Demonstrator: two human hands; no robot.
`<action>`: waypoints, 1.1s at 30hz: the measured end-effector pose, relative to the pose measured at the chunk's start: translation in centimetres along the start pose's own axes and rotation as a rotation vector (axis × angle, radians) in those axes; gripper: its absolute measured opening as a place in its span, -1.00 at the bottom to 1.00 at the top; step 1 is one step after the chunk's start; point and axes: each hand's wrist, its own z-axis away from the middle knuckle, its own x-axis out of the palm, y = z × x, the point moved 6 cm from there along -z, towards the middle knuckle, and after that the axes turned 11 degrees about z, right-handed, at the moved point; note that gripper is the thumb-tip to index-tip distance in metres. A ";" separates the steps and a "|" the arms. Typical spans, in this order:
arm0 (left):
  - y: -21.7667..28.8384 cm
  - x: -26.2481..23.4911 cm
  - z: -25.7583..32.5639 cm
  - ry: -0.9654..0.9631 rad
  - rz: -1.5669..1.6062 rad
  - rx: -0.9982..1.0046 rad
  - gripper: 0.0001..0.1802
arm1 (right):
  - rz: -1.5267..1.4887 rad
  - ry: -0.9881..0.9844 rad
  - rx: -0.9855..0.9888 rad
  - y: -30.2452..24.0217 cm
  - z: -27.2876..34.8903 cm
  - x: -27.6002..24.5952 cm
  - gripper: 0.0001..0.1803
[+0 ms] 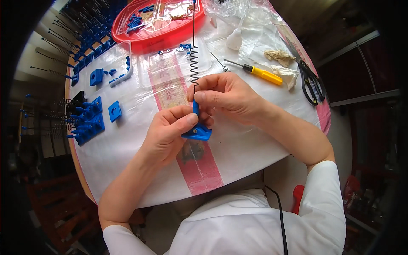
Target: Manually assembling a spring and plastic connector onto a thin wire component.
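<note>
My left hand (172, 126) is closed round a blue plastic stand (199, 133), with the thumb pressed on its narrow neck; a small metal screw shows in its base. Just above it, my right hand (223, 94) pinches the lower end of a black coil spring (194, 63) where it meets the top of the neck. The spring stands upright and runs on into a straight wire toward the far edge of the view. Part of the stand is hidden behind my fingers.
Rows of similar blue stands with springs (90, 121) fill the left side, near a loose blue square piece (114, 111). A red tray (146, 42) of small parts lies at the back. On the right are a yellow screwdriver (265, 75), crumpled tissue (285, 76) and black scissors (311, 83).
</note>
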 end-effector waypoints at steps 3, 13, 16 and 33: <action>-0.1 -0.1 -0.1 -0.015 0.016 0.001 -0.60 | 0.030 0.037 -0.019 0.1 -0.1 -0.2 -0.78; -0.1 -0.2 -0.3 -0.037 0.072 0.023 -0.66 | 0.144 0.055 -0.054 -0.3 0.1 -0.1 -0.79; -0.2 -0.3 -0.2 -0.036 0.059 0.040 -0.68 | 0.110 0.018 -0.076 -0.4 0.1 0.5 -0.83; -0.3 -0.9 0.0 -0.034 0.052 0.053 -0.66 | 0.162 0.001 -0.112 -0.6 0.0 1.2 -0.86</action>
